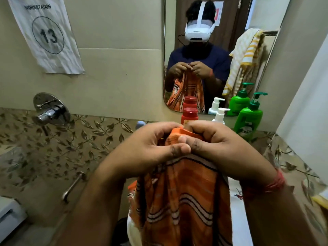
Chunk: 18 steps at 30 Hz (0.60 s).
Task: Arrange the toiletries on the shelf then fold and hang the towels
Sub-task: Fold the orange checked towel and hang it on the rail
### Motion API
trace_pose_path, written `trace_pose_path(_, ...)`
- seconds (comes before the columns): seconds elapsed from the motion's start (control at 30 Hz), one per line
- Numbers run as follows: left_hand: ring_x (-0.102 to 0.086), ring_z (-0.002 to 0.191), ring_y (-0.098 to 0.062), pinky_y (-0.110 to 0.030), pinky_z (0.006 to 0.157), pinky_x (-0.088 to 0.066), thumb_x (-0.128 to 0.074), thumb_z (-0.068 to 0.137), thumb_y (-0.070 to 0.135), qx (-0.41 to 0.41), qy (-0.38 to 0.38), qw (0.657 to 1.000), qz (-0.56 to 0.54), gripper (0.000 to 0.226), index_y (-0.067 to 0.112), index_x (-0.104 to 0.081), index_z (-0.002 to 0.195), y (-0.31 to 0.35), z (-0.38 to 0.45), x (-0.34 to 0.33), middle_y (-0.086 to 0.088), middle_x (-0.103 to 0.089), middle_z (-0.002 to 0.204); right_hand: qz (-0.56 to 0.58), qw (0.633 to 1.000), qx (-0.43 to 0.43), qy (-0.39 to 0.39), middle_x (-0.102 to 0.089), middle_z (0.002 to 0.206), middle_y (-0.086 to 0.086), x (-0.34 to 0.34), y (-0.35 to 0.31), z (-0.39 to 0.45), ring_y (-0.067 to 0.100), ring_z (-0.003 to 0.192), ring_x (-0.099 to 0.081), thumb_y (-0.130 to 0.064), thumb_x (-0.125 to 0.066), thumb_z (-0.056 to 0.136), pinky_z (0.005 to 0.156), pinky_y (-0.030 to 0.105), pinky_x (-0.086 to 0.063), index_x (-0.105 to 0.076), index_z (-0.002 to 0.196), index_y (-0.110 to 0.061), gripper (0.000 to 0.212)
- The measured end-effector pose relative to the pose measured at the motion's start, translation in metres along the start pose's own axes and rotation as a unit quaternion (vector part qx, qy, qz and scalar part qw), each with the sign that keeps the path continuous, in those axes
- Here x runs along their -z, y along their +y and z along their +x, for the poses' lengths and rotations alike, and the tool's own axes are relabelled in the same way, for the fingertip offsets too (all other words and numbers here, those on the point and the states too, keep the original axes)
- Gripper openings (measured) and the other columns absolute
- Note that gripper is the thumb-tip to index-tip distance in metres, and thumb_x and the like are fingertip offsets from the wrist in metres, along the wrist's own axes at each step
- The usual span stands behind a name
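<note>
Head view, looking down at both hands raised in front of the mirror (204, 50). The left hand (152, 146) and the right hand (216, 146) meet at the top edge of the orange striped towel (181, 201), thumbs touching, fingers (204, 132) curled in tight and pinching the bunched cloth between them. The towel hangs straight down from that grip, its dark and white stripes running across the folds, covering much of the white basin (237, 219) below. Behind the knuckles, on the shelf (264, 134) under the mirror, stand the red-capped bottle (189, 115), the white pump bottle (220, 115) and the green pump bottle (249, 119), lined up side by side and well apart from the towel. To the right, a yellow striped towel (248, 55) hangs from a rail. A paper sign (47, 34) reading 13 sticks to the wall on the left, above the chrome tap (50, 109).
</note>
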<state>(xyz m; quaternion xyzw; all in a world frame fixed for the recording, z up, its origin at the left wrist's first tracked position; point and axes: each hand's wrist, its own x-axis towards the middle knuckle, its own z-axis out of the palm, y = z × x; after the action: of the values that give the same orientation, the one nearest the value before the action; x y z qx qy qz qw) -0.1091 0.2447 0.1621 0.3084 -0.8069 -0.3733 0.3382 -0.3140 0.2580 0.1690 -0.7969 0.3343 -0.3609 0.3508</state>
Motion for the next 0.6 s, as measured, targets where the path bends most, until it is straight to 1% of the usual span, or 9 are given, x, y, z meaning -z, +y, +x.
trace_pose_path(0.07, -0.068, 0.075, -0.011, -0.026, 0.065, -0.054, -0.068, 0.087, 0.032, 0.002, 0.054, 0.998, -0.031, 0.015, 0.017, -0.070, 0.087, -0.004, -0.004, 0.005, 0.001, -0.070, 0.081, 0.009, 1.000, -0.021, 0.019, -0.062, 0.079, 0.006, 0.006, 0.006, -0.006, 0.021, 0.071, -0.061, -0.037, -0.064, 0.089, 0.062, 0.035, -0.049, -0.066, 0.087, -0.016, 0.021)
trace_pose_path(0.13, -0.056, 0.060, -0.006, -0.017, 0.052, -0.044, -0.070, 0.082, 0.035, 0.000, 0.170, 0.983, -0.063, 0.019, 0.018, -0.068, 0.074, -0.013, -0.010, 0.015, 0.004, -0.060, 0.067, 0.013, 0.998, -0.058, 0.007, -0.063, 0.077, 0.007, 0.016, 0.015, -0.018, 0.017, 0.070, -0.062, -0.035, -0.069, 0.086, 0.061, 0.031, -0.050, -0.066, 0.085, -0.016, 0.019)
trace_pose_path(0.2, -0.051, 0.055, -0.006, -0.020, 0.048, -0.039, -0.071, 0.079, 0.039, 0.009, 0.274, 0.958, -0.079, 0.018, 0.024, -0.068, 0.070, -0.021, -0.012, 0.026, 0.005, -0.058, 0.063, 0.023, 0.995, -0.099, -0.007, -0.063, 0.078, 0.009, 0.025, 0.023, -0.030, 0.018, 0.071, -0.064, -0.036, -0.068, 0.084, 0.062, 0.031, -0.051, -0.068, 0.084, -0.015, 0.021)
trace_pose_path(0.23, -0.053, 0.056, -0.007, -0.022, 0.050, -0.041, -0.071, 0.079, 0.041, 0.022, 0.290, 0.954, -0.067, 0.018, 0.025, -0.068, 0.072, -0.023, -0.012, 0.030, 0.006, -0.061, 0.064, 0.039, 0.993, -0.109, -0.003, -0.064, 0.078, 0.008, 0.027, 0.026, -0.034, 0.019, 0.073, -0.065, -0.037, -0.067, 0.084, 0.064, 0.031, -0.052, -0.069, 0.085, -0.015, 0.022)
trace_pose_path(0.27, -0.057, 0.059, -0.009, -0.026, 0.054, -0.045, -0.072, 0.079, 0.045, 0.041, 0.274, 0.960, -0.042, 0.020, 0.025, -0.069, 0.077, -0.024, -0.012, 0.033, 0.007, -0.065, 0.068, 0.059, 0.992, -0.113, 0.009, -0.065, 0.079, 0.006, 0.028, 0.027, -0.036, 0.019, 0.074, -0.065, -0.038, -0.066, 0.085, 0.065, 0.032, -0.052, -0.070, 0.086, -0.015, 0.023)
trace_pose_path(0.33, -0.070, 0.078, -0.014, -0.036, 0.068, -0.056, -0.078, 0.079, 0.051, 0.074, 0.161, 0.984, -0.003, 0.030, 0.030, -0.069, 0.098, -0.019, -0.009, 0.028, 0.006, -0.075, 0.091, 0.078, 0.991, -0.101, 0.031, -0.067, 0.081, 0.002, 0.025, 0.025, -0.032, 0.017, 0.076, -0.066, -0.035, -0.063, 0.089, 0.067, 0.030, -0.053, -0.071, 0.088, -0.017, 0.020)
trace_pose_path(0.43, -0.067, 0.110, -0.002, -0.026, 0.089, -0.056, -0.075, 0.079, 0.046, 0.064, 0.002, 0.998, 0.025, 0.055, 0.041, -0.056, 0.130, -0.005, 0.002, 0.007, 0.020, -0.066, 0.124, 0.051, 0.997, -0.057, 0.019, -0.071, 0.089, 0.001, 0.009, 0.010, -0.016, 0.019, 0.084, -0.068, -0.029, -0.058, 0.096, 0.076, 0.035, -0.056, -0.072, 0.094, -0.019, 0.017)
trace_pose_path(0.5, -0.066, 0.111, -0.004, -0.028, 0.091, -0.054, -0.071, 0.087, 0.042, 0.037, -0.058, 0.997, 0.031, 0.046, 0.034, -0.060, 0.130, -0.003, 0.010, -0.005, 0.015, -0.068, 0.119, 0.042, 0.998, -0.038, 0.007, -0.073, 0.096, 0.000, 0.002, 0.004, -0.008, 0.017, 0.093, -0.069, -0.025, -0.057, 0.098, 0.084, 0.037, -0.056, -0.072, 0.102, -0.018, 0.017)
trace_pose_path(0.6, -0.070, 0.091, -0.014, -0.036, 0.077, -0.057, -0.064, 0.092, 0.039, 0.047, -0.049, 0.998, -0.001, 0.020, 0.024, -0.073, 0.102, -0.008, 0.010, 0.000, 0.002, -0.073, 0.094, 0.072, 0.995, -0.062, 0.030, -0.068, 0.082, 0.000, 0.005, 0.009, -0.010, 0.014, 0.077, -0.065, -0.032, -0.062, 0.091, 0.068, 0.028, -0.053, -0.069, 0.087, -0.014, 0.019)
